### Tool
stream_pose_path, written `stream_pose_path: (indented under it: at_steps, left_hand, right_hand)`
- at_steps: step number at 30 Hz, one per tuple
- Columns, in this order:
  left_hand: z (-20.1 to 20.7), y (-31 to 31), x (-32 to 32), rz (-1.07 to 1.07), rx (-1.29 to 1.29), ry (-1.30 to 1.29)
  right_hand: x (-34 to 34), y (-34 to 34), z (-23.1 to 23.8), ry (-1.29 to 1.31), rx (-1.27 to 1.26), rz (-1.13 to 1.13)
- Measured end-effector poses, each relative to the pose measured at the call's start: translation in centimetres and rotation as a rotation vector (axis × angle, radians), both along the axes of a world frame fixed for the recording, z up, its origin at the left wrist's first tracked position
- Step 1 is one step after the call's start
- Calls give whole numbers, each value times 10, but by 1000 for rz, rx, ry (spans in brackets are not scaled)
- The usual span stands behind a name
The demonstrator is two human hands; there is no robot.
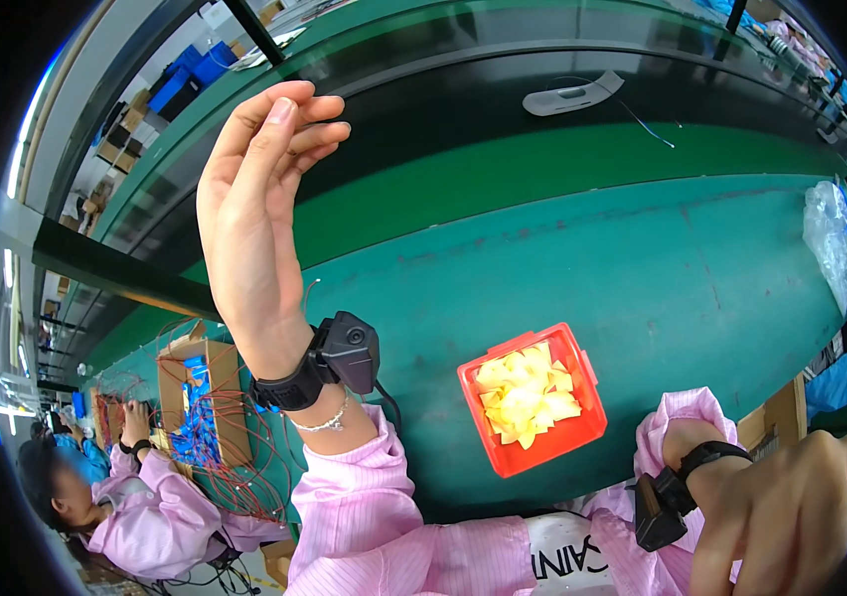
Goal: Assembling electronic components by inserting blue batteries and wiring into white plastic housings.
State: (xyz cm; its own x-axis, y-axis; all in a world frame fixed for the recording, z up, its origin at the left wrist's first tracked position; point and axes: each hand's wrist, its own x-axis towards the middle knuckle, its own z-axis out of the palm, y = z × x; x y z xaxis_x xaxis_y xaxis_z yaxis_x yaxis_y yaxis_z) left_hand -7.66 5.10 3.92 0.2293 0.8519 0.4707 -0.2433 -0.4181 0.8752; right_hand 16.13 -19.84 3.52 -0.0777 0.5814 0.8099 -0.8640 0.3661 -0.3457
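Observation:
My left hand (262,189) is raised over the left part of the bench, near the conveyor's edge. Its fingers are loosely bent and slightly apart, and nothing shows in them. At the lower right, my right hand (791,517) has its back towards me; its bent fingers are mostly hidden, so any grip is unclear. Both wrists carry black strapped camera units. Between my arms, a red plastic bin (542,459) sits on the green bench (642,268). Inside the bin lies a heap of small yellow paper-like pieces (528,395). Neither hand touches the bin.
Beyond the bench runs a dark conveyor belt (423,129) bearing a curved grey plastic part (574,96) with thin wires. To the left are a cardboard box (229,397) of blue wired pieces and a co-worker (145,507) in pink. A clear plastic bag (827,238) lies far right.

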Motion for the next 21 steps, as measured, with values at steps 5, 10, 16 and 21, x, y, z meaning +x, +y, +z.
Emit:
stream_pose_path:
  at_steps: [5,10,16,21]
  left_hand:
    - [0,-1,1,5,-2,12]
    - [0,-2,1,12,-7,16]
    - [1,-2,1,-3,-5,48]
    - [1,-4,1,-3,-9,51]
  right_hand:
    - [2,0,-3,18,5,5]
    - [2,-1,-3,18,8,-3]
    - [1,-3,-2,16,13,-13]
    - [1,-3,-2,16,19,-20]
